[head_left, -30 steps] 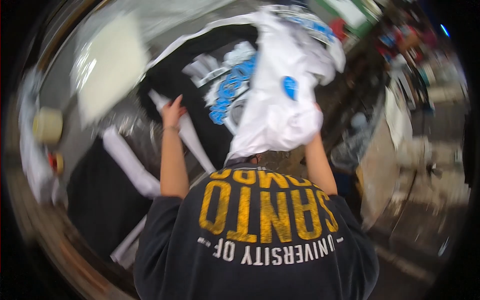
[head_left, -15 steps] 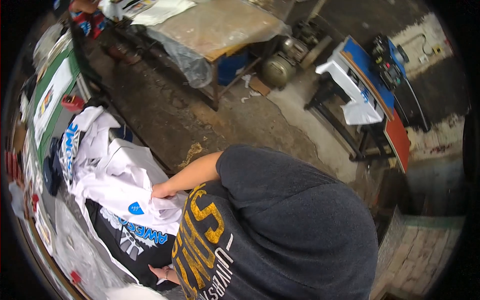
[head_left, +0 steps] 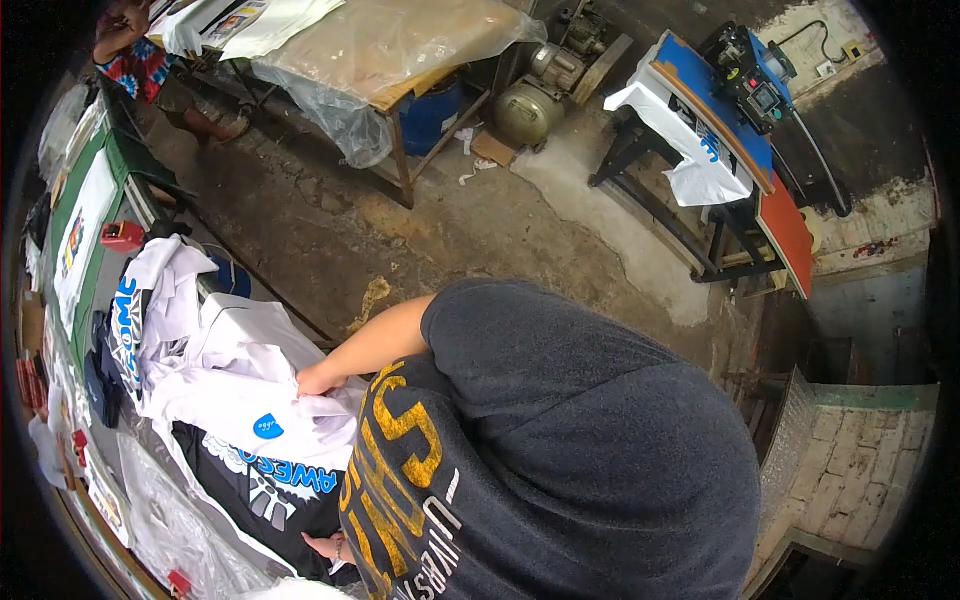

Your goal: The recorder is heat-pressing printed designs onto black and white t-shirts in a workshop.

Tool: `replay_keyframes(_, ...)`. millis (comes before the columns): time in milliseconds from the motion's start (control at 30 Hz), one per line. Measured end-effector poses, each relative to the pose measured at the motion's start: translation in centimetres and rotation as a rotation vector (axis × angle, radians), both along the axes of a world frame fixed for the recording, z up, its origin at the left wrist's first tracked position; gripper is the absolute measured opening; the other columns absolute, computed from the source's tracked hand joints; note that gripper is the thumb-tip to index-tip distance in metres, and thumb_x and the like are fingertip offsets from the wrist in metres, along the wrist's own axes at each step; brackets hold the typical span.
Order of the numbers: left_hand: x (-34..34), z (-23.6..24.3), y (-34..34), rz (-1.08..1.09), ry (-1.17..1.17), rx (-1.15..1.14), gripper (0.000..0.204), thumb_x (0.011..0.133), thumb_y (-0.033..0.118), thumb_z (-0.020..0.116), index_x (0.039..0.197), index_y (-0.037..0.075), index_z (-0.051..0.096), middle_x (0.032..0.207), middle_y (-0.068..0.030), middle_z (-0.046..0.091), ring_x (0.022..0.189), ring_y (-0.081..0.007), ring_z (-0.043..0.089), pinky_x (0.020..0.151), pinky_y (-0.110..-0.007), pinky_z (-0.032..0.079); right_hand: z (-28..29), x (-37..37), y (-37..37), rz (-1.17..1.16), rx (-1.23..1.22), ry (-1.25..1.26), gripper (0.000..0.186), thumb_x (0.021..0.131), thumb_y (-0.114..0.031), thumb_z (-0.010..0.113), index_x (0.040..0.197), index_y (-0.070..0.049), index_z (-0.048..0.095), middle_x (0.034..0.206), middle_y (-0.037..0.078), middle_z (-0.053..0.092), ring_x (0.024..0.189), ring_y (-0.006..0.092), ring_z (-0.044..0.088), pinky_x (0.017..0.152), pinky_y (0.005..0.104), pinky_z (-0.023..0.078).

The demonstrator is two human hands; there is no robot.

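Note:
My right hand (head_left: 318, 380) is closed on a fold of a white shirt (head_left: 245, 345) with a small blue badge print. The shirt lies bunched over the work surface on the left. Below it spreads a black garment (head_left: 285, 530), bearing a blue-and-white lettered print and partly covered by the white cloth. My left hand (head_left: 326, 548) rests on the black fabric near my body, fingers stretched out; some of them are hard to see. Another white shirt with blue lettering (head_left: 128, 330) is heaped at the far end of the pile.
Clear plastic sheeting (head_left: 180, 510) lies along the left side, near a red box-shaped item (head_left: 123, 237). A plastic-covered table (head_left: 400, 60) stands ahead, with a compressor (head_left: 530, 110) beside it. A press machine (head_left: 755, 90) sits at right. Another person (head_left: 140, 65) is at upper left.
The view has shifted slightly, so the far table and machine sit higher and more to the left. My right hand keeps its hold on the white shirt; my left hand stays at the black garment.

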State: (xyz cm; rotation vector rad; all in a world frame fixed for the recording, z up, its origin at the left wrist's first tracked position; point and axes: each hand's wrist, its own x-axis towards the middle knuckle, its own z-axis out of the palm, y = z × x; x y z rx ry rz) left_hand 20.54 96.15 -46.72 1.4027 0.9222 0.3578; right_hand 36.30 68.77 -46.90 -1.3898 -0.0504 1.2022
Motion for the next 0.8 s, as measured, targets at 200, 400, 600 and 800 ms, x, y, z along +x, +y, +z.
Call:
replay_keyframes(200,2.5,-0.5,0.0,-0.011,-0.055,-0.108,0.041,0.087,0.028,0.055,0.119,0.002,0.056,0.118,-0.0113,0.059,0.104,-0.0277,0.058,0.091,-0.043,0.046,0.5,0.5,-0.2,-0.037,0.095,-0.007,0.028,0.080,-0.017,0.059,0.103,-0.002,0.062,0.089,0.006,0.064,0.073,0.0201,0.060,0.067,0.0338,0.049)
replay_keyframes(400,-1.5,-1.1,1.5,0.144,-0.125,-0.213,0.042,0.088,0.028,0.054,0.120,0.002,0.055,0.119,-0.0103,0.059,0.105,-0.0277,0.058,0.092,-0.043,0.046,3.1,0.1,0.3,-0.126,0.247,0.057,0.026,0.082,-0.017,0.056,0.100,-0.001,0.063,0.091,0.008,0.064,0.074,0.0205,0.061,0.068,0.0348,0.049)
replay_keyframes(600,-16.6,-2.5,4.5,0.674,-0.420,-0.315,0.045,0.086,0.017,0.060,0.127,0.003,0.048,0.118,-0.0111,0.058,0.099,-0.0282,0.060,0.089,-0.042,0.048,8.3,-0.2,2.5,-0.222,0.327,0.316,0.045,0.096,-0.032,0.041,0.127,0.000,0.046,0.119,0.015,0.058,0.103,0.0260,0.059,0.092,0.0422,0.046)
replay_keyframes(800,-17.9,5.2,0.0,1.071,-0.317,0.372,0.069,0.083,0.035,0.069,0.132,0.003,0.032,0.124,-0.0173,0.039,0.098,-0.0253,0.048,0.085,-0.037,0.045,18.9,-3.4,13.4,0.144,0.447,0.360,0.062,0.090,-0.053,0.048,0.128,-0.004,0.047,0.123,0.012,0.056,0.110,0.0235,0.057,0.097,0.0380,0.043)
